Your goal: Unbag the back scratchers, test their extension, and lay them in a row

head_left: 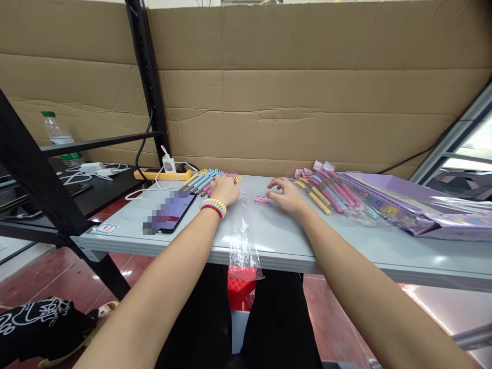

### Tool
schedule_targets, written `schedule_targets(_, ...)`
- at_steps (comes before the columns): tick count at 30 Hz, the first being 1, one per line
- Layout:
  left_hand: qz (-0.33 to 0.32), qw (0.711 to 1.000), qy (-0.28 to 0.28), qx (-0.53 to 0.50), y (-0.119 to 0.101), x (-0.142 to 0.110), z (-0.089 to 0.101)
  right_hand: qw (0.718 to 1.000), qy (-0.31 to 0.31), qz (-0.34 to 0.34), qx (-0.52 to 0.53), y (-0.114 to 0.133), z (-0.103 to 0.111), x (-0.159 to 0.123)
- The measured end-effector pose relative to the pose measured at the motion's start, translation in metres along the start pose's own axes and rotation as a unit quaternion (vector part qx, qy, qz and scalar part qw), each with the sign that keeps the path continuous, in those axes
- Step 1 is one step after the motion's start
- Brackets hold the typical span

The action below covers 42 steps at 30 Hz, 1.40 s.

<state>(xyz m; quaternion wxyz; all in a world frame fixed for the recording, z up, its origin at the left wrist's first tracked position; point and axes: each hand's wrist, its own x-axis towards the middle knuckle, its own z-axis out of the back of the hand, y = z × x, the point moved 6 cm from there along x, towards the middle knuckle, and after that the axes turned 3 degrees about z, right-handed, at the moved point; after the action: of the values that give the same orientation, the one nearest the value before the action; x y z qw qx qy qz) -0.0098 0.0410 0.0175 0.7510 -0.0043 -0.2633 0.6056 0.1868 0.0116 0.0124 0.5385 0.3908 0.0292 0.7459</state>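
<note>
My left hand [225,190] rests at the right end of a row of slim blue, yellow and pink pen-like sticks [204,180] with curved tops. The back of that hand hides its fingertips, so any grip is not visible. My right hand [286,195] hovers open with curled, parted fingers beside a small pink printed card [262,201]. Between the hands a clear plastic bag [243,233] lies flat, hanging over the table's front edge. Right of my right hand is a pile of bagged sticks [332,190] with pink cards at their tops.
A phone [177,212] lies left of my left wrist, before a yellow power strip [154,175] with white cables. A purple box [403,200] in clear wrap fills the right side of the grey table [277,241]. Cardboard [288,92] stands behind. Below is a red stool [239,289].
</note>
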Motion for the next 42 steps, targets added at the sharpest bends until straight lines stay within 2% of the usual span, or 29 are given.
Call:
schedule_targets(5, -0.018, 0.994, 0.071, 0.083, -0.008, -0.008, -0.012, 0.999, 0.021, -0.028, -0.025, 0.000, -0.002, 0.000)
schedule_targets(7, -0.024, 0.993, 0.083, 0.086, -0.010, -0.010, -0.013, 0.998, 0.033, -0.033, -0.035, 0.002, -0.003, -0.001)
schedule_targets(11, -0.029, 0.996, 0.062, 0.053, -0.009, -0.008, -0.011, 0.997, 0.048, -0.034, -0.043, 0.004, -0.004, 0.000)
schedule_targets(14, -0.030, 0.996, 0.082, 0.025, -0.006, -0.006, -0.013, 0.998, 0.048, -0.029, -0.035, 0.006, -0.004, 0.000)
schedule_targets(17, -0.042, 0.995, 0.063, -0.069, -0.008, -0.004, -0.008, 0.998, 0.042, -0.037, -0.005, 0.007, -0.004, -0.001)
schedule_targets(19, -0.042, 0.975, 0.051, -0.212, -0.010, -0.002, -0.002, 0.997, 0.026, -0.048, 0.045, 0.008, -0.002, -0.002)
schedule_targets(21, -0.043, 0.926, 0.078, -0.367, -0.013, -0.002, 0.001, 0.990, 0.027, -0.060, 0.121, 0.010, -0.002, -0.003)
schedule_targets(23, -0.049, 0.874, 0.112, -0.470, -0.018, -0.002, 0.001, 0.974, 0.067, -0.063, 0.206, 0.015, -0.006, -0.005)
schedule_targets(26, -0.063, 0.831, 0.138, -0.535, -0.023, -0.004, 0.000, 0.942, 0.140, -0.054, 0.299, 0.025, -0.013, -0.007)
schedule_targets(29, -0.049, 0.819, 0.161, -0.548, -0.026, -0.008, -0.003, 0.928, 0.142, -0.069, 0.337, 0.027, -0.012, -0.007)
schedule_targets(34, -0.039, 0.851, 0.214, -0.478, -0.034, -0.015, -0.009, 0.926, 0.134, -0.097, 0.339, 0.022, -0.014, -0.005)
schedule_targets(35, -0.041, 0.857, 0.207, -0.470, -0.034, -0.014, -0.009, 0.925, 0.132, -0.098, 0.342, 0.022, -0.014, -0.005)
schedule_targets(37, -0.031, 0.862, 0.149, -0.484, -0.030, -0.008, -0.006, 0.919, 0.135, -0.105, 0.356, 0.021, -0.015, -0.006)
schedule_targets(40, 0.019, 0.849, 0.000, -0.528, -0.011, 0.003, 0.004, 0.892, 0.180, -0.143, 0.390, 0.022, -0.014, -0.012)
schedule_targets(42, 0.068, 0.828, -0.104, -0.547, 0.006, 0.008, 0.012, 0.877, 0.223, -0.163, 0.393, 0.024, -0.008, -0.018)
